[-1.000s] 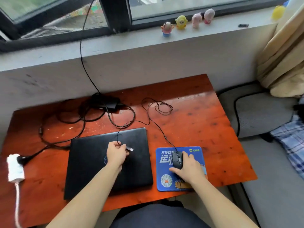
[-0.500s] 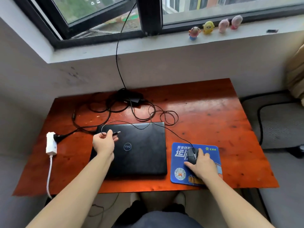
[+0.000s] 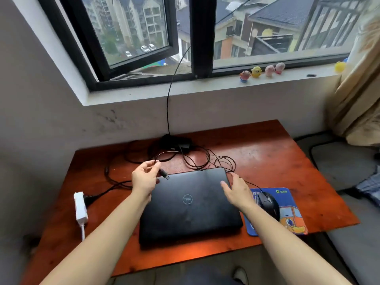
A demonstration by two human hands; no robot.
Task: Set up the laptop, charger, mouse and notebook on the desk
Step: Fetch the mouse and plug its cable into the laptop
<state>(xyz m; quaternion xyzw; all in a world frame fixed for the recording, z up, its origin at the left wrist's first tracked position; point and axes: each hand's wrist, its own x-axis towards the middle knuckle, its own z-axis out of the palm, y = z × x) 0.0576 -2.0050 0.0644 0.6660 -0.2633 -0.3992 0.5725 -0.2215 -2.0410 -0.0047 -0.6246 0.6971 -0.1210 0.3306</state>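
A closed black laptop lies on the orange-brown desk. My left hand pinches the mouse's thin cable, and the USB plug hangs over the laptop's far left corner. My right hand rests with relaxed fingers on the laptop's far right corner. The black mouse sits on a blue mouse pad to the laptop's right. The black charger brick lies at the back among tangled cables. No notebook is in view.
A white power strip lies at the desk's left with a black plug in it. A cable runs up the wall to the open window. Small toy figures stand on the sill. A curtain hangs at the right above a grey cushion.
My right hand left the mouse and came to the laptop's far right corner. My left hand lifted the USB plug further back and up. The camera tilted upward.
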